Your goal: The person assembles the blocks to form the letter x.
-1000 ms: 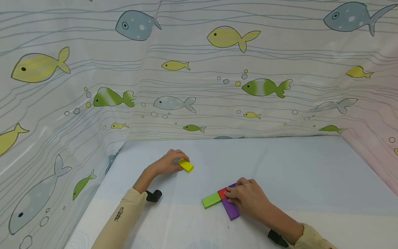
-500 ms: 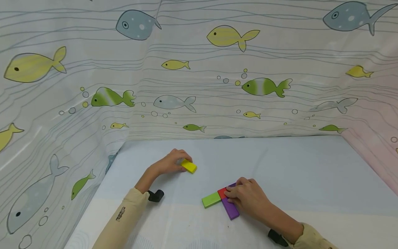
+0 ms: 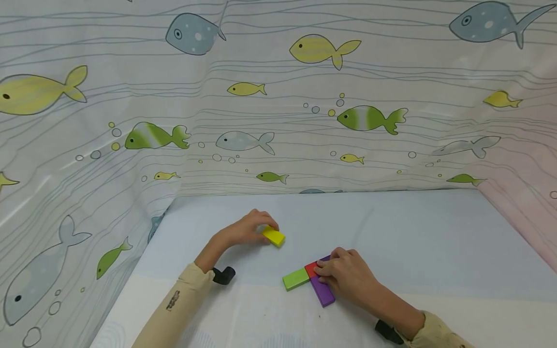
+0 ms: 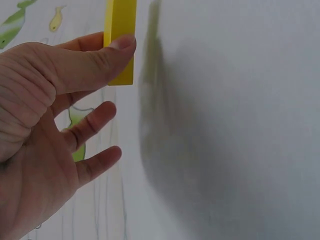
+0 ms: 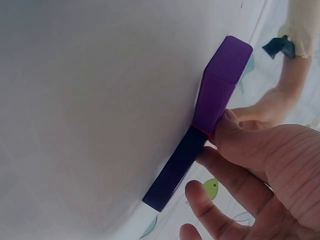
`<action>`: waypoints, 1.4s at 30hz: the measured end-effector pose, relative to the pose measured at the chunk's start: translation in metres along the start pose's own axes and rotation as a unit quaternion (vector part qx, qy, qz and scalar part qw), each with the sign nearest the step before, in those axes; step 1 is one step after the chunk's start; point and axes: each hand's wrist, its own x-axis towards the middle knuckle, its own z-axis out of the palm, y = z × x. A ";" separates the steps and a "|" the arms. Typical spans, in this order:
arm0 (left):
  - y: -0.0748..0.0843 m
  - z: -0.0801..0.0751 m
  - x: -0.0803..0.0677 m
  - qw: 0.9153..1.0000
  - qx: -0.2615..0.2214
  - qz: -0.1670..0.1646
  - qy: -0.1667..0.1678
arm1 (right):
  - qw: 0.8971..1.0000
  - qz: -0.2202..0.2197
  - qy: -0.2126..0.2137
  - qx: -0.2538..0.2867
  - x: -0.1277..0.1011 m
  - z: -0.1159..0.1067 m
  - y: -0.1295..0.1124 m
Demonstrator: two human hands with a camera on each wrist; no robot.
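Observation:
In the head view my left hand (image 3: pixel 256 230) pinches a yellow block (image 3: pixel 273 236) just above the pale blue table (image 3: pixel 413 232), left of centre. The left wrist view shows the thumb (image 4: pixel 117 50) pressed on the yellow block (image 4: pixel 120 30), with the lower fingers spread free. My right hand (image 3: pixel 344 273) rests its fingertips on a flat group of blocks: a green block (image 3: pixel 296 279), a red block (image 3: pixel 311 269) and a purple block (image 3: pixel 323 291). In the right wrist view the thumb (image 5: pixel 227 127) touches the purple block (image 5: pixel 220 85) on its face.
A fish-print curtain (image 3: pixel 278 96) walls the table on the left, back and right. A white strip (image 3: pixel 243 314) runs along the table's near edge. Black wrist straps (image 3: pixel 224 275) sit on both forearms. Bare blue surface stretches to the right of the blocks.
My left hand has carried the yellow block to the right, closer to the group of blocks. The right hand and the blocks under it have not moved.

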 end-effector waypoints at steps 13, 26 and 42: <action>0.028 0.007 0.011 1.000 0.020 0.012 -0.013 | 0.999 0.013 -0.031 -0.001 0.002 0.000 0.000; 0.043 0.017 0.020 0.998 0.047 0.044 -0.027 | 1.000 0.004 -0.022 -0.019 0.002 0.001 0.001; 0.050 0.027 0.024 0.994 0.076 0.060 -0.045 | 1.000 0.001 -0.019 -0.023 0.002 0.003 0.001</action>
